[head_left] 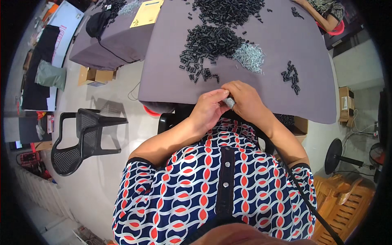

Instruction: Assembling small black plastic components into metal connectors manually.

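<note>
Silvery-grey material [230, 103] shows between our two hands, just off the near edge of the cloth-covered table [265, 98], which is the largest thing before us and carries the heaps in front of our hands. To its left we see a second table [126, 43] under similar cloth, and below that a black perforated chair [88, 121] standing on the pale floor. On our own table, a broad heap of small black cylinders [208, 43] spreads toward us, its loose edge pieces lying a little beyond our fingers; close behind it lies another black heap [228, 10], cut off by the upper edge of the view. Our left hand [209, 108] has its fingers bent and its thumb touching our right hand [243, 98], but we cannot tell whether it grips anything. Our right fingers curl closed around the silvery-grey material. At the upper right, another person's arm [324, 20] rests at the table's edge. A yellow booklet [147, 13] lies on the second table. Smaller are the silvery heap [250, 57], touching the nearer black heap's right side, and a loose black cluster [291, 77] well apart to the right. We cannot tell whether the material we hold is one piece or several.
</note>
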The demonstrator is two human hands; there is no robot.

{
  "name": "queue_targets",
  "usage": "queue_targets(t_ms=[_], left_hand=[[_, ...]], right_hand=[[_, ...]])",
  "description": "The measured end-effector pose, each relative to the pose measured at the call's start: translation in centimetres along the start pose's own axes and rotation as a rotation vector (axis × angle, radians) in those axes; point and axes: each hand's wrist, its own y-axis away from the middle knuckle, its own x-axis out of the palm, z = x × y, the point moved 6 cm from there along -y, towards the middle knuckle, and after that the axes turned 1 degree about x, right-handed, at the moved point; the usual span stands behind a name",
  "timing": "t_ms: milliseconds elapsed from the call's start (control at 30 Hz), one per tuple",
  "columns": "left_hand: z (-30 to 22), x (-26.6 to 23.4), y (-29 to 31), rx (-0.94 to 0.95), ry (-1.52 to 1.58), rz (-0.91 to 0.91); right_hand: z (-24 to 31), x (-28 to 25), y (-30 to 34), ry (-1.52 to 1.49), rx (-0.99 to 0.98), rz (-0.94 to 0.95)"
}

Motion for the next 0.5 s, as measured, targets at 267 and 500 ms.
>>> queue_targets(t_ms=[267,500], left_hand=[[-1.1,1.0,-0.2,-0.039,-0.064,0.037],[-0.5,0.5,0.1,-0.130,-0.067,0.040]], right_hand=[[-0.2,-1.5,-0.2,-0.254,0.133,-0.025],[-0.8,-1.5,0.6,-0.315,0.240,0.044]])
